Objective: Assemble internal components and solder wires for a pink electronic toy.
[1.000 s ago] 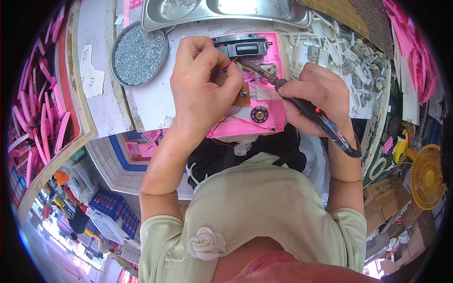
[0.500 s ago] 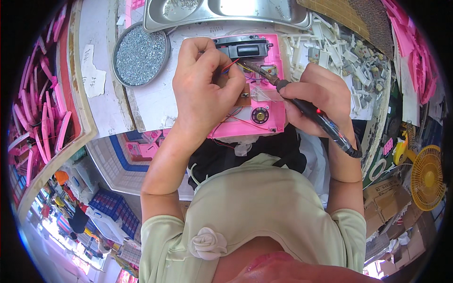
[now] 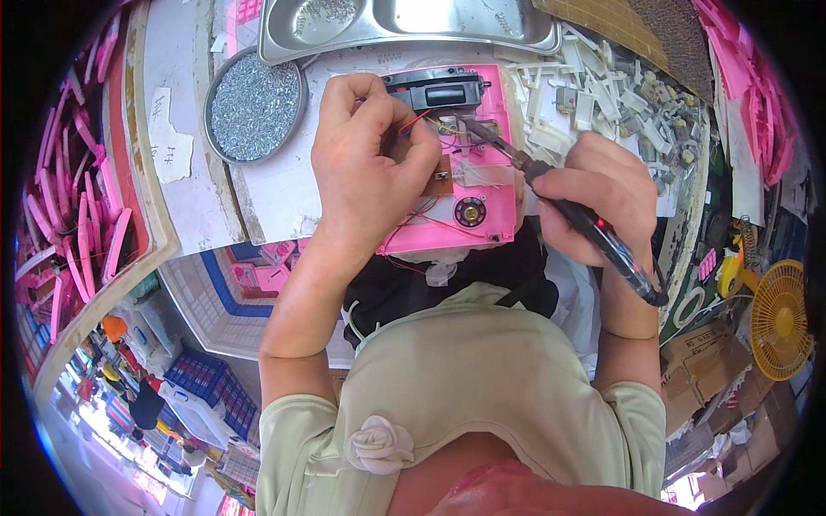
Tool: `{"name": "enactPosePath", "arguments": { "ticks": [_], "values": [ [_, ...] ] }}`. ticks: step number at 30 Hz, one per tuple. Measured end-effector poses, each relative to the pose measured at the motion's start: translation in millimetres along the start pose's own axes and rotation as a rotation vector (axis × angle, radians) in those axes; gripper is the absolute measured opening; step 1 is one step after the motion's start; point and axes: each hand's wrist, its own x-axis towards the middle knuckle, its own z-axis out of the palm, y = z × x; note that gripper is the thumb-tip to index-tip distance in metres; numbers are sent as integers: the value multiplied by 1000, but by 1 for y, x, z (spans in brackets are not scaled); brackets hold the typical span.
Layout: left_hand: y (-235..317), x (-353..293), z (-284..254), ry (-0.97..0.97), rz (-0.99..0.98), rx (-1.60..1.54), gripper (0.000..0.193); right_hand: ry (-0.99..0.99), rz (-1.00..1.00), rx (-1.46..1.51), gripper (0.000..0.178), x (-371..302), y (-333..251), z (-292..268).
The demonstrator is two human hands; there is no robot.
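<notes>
At the near edge of the white surface [image 3: 280, 193] lies a rectangular pink plastic casing [image 3: 501, 206]. Above it, the left hand [image 3: 370, 159] is curled, thumb near forefinger, any hold hidden; the right hand [image 3: 602, 193] is wrapped around a black-handled soldering iron [image 3: 598, 228]. A brown circuit board [image 3: 440, 176] and thin red wire [image 3: 416, 123] show beside the left hand.

White table [image 3: 275, 193]; round dish [image 3: 303, 96], metal tray [image 3: 365, 26]

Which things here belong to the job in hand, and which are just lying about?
In use:
- black pen-shaped soldering iron, in the right hand
- thin red wire, at the left hand
- pink rectangular plastic casing

Seemingly lying about:
- yellow round caged fan
- brown cardboard boxes
</notes>
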Motion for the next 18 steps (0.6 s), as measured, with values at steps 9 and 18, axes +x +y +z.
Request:
{"name": "enactPosePath", "arguments": {
  "ticks": [9, 18],
  "values": [
    [-3, -2, 2, 4, -4, -27, 13, 93, 53, -15, 34, -13, -9, -13],
    [-3, -2, 2, 0, -4, -25, 13, 114, 45, -7, 32, -15, -8, -18]
  ]
}}
